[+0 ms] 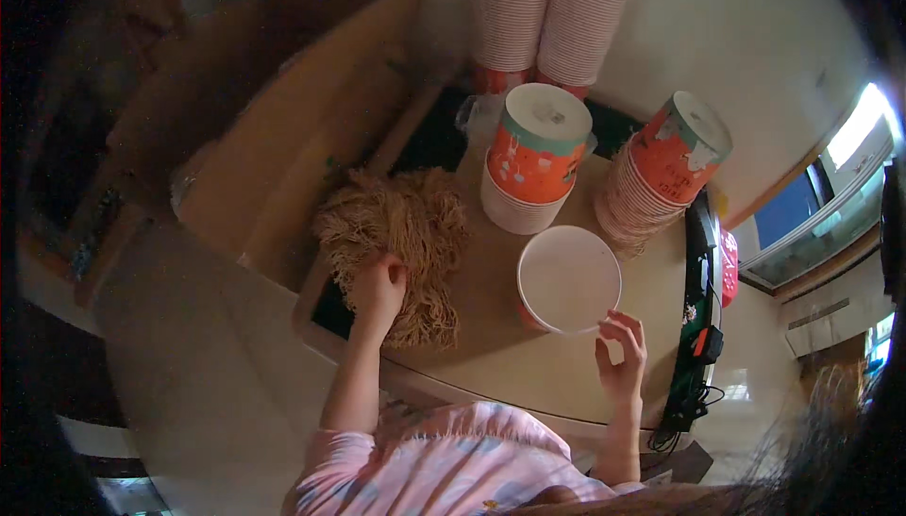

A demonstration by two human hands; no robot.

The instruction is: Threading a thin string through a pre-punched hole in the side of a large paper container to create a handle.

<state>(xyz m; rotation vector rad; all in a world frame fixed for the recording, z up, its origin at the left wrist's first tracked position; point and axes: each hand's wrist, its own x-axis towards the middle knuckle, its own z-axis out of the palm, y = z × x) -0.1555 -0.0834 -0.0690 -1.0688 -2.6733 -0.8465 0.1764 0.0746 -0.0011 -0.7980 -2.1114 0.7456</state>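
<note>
A heap of tan, tangled strands [434, 219], like dried noodles or twine, lies at the left of the table. My left hand [380, 285] reaches into it with fingers curled on some strands; the fingertips are partly hidden. To the right stands a single white-lined paper bucket [569, 280], its mouth facing up; no contents show inside. At its near right rim is my right hand [623, 351], fingertips touching or very close to the edge, thumb apart from the fingers. Behind that bucket, an upside-down stack of orange and green paper buckets [534, 169] stands on the table.
Another inverted bucket stack [665, 167] leans at the right, with tan strands around its base. Two tall stacks of nested buckets [547, 21] rise at the back. A large cardboard box [293, 139] stands left. Cables and a black-and-orange device [706, 344] sit along the right edge.
</note>
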